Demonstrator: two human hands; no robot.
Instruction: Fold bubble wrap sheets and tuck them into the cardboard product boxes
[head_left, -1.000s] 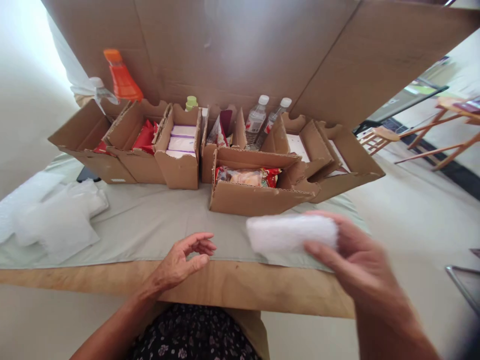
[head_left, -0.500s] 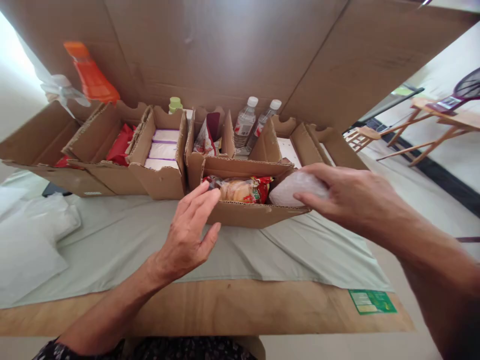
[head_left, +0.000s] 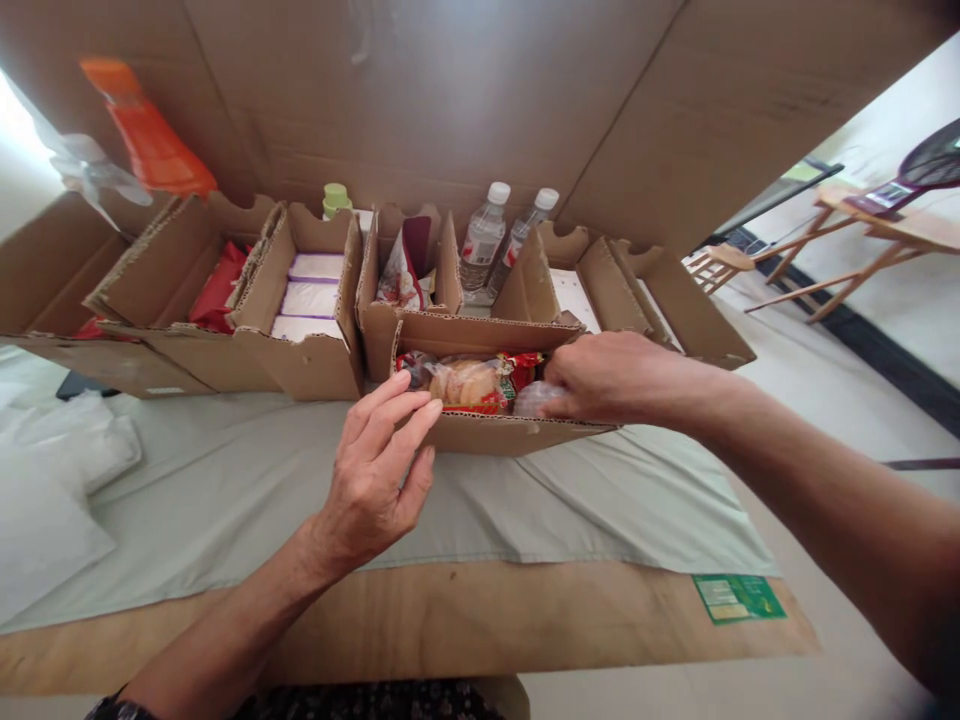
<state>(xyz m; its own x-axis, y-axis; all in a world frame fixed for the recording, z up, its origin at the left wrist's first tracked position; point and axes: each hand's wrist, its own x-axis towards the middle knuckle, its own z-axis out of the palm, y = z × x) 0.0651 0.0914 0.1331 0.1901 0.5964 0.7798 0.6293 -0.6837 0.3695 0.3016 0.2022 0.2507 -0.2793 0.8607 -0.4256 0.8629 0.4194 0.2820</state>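
Observation:
My right hand (head_left: 600, 376) reaches into the right end of a long, low cardboard box (head_left: 510, 436). Its fingers grip a whitish bundle in what looks like bubble wrap (head_left: 535, 400), partly hidden by the hand and the box wall. Left of the bundle, in the same box, lies a clear and red food packet (head_left: 471, 382) with round, pale yellow pieces showing through. My left hand (head_left: 381, 462) is open at the box's front left, fingers stretched towards its rim and holding nothing. Whether the fingertips touch the cardboard, I cannot tell.
Behind stand open cardboard bins (head_left: 296, 345) with white packs (head_left: 309, 297), red packets (head_left: 219, 288) and two water bottles (head_left: 484, 240). An orange bottle (head_left: 154, 135) stands at back left. Clear plastic bags (head_left: 67, 450) lie on the green cloth (head_left: 247, 480).
My right hand has moved left and down, taking the bubble-wrapped bundle deeper into the front box. My left hand stays nearly in place, fingers slightly lower. The view has shifted a little.

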